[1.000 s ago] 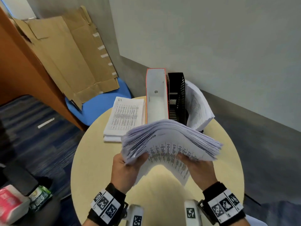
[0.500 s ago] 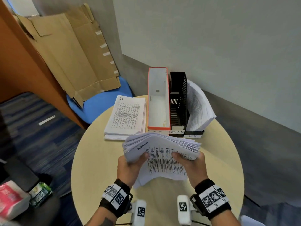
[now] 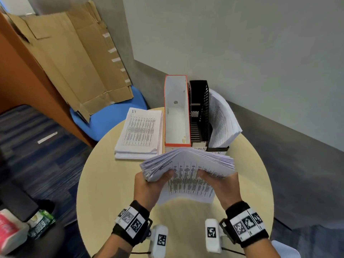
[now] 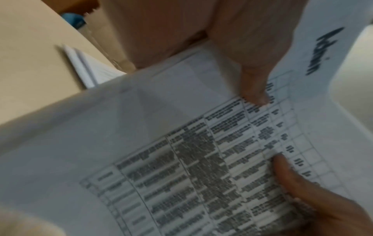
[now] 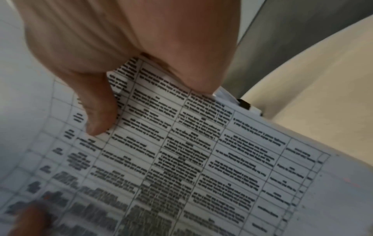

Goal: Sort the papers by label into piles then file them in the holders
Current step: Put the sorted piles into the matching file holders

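Observation:
A thick stack of printed papers point(image 3: 188, 164) marked "Admin" point(image 4: 315, 52) is held above the round table, bowed upward in the middle. My left hand point(image 3: 150, 183) grips its left end, thumb on top. My right hand point(image 3: 221, 181) grips the right end the same way point(image 5: 96, 111). Just beyond stand three holders side by side: a white one with an orange rim point(image 3: 176, 112), empty; a black mesh one point(image 3: 200, 110) labelled ADMIN, empty; and a third on the right holding papers point(image 3: 223, 121). A pile marked "IT" point(image 3: 139, 133) lies flat to the left.
The beige round table point(image 3: 104, 192) stands against a grey wall. A blue chair point(image 3: 104, 118) with flattened cardboard point(image 3: 78, 58) leaning on it sits behind left. A red-and-white packet point(image 3: 9, 229) and green pack point(image 3: 41, 223) lie at lower left.
Both hands have lowered the stack and drawn it toward me, then raised it slightly; the sheets are squared together and the holders' front labels came into view.

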A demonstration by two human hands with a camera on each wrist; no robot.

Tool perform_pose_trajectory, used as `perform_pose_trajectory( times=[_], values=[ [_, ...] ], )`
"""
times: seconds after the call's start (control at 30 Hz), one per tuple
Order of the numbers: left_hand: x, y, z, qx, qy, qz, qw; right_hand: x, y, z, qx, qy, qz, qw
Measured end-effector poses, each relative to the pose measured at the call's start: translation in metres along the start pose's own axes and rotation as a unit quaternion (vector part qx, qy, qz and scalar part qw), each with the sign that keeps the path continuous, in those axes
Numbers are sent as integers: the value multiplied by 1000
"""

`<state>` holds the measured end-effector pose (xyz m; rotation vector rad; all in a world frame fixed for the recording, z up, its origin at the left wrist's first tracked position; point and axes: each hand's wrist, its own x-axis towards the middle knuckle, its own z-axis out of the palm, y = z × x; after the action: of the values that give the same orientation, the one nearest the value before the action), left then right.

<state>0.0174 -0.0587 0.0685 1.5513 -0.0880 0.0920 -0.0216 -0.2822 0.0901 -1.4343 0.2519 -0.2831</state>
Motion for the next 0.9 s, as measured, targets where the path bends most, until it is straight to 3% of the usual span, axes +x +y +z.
perform_pose_trajectory(
  times=[0.1, 0.2, 0.27, 0.53, 0.77, 0.9],
  values=[
    [-13, -9, 4, -11, 26, -29, 999, -11, 14, 1, -17, -8, -2, 1000],
    [-19, -26, 5, -36, 54, -103, 993, -22, 37, 8, -24, -13, 55, 998],
    [-17, -24, 5, -47, 58, -113, 991, -25, 39, 12, -14, -10, 67, 998],
    [-13, -28, -2, -21, 16, -79, 997, -15, 53, 8, -47, -6, 84, 995],
    [-2, -9, -11, -7, -23, 6, 1000, -10, 32, -3, -37, -44, 56, 997],
    [-9, -22, -14, 19, -46, -32, 998, -17, 46, -8, -59, -57, 85, 993]
  ],
)
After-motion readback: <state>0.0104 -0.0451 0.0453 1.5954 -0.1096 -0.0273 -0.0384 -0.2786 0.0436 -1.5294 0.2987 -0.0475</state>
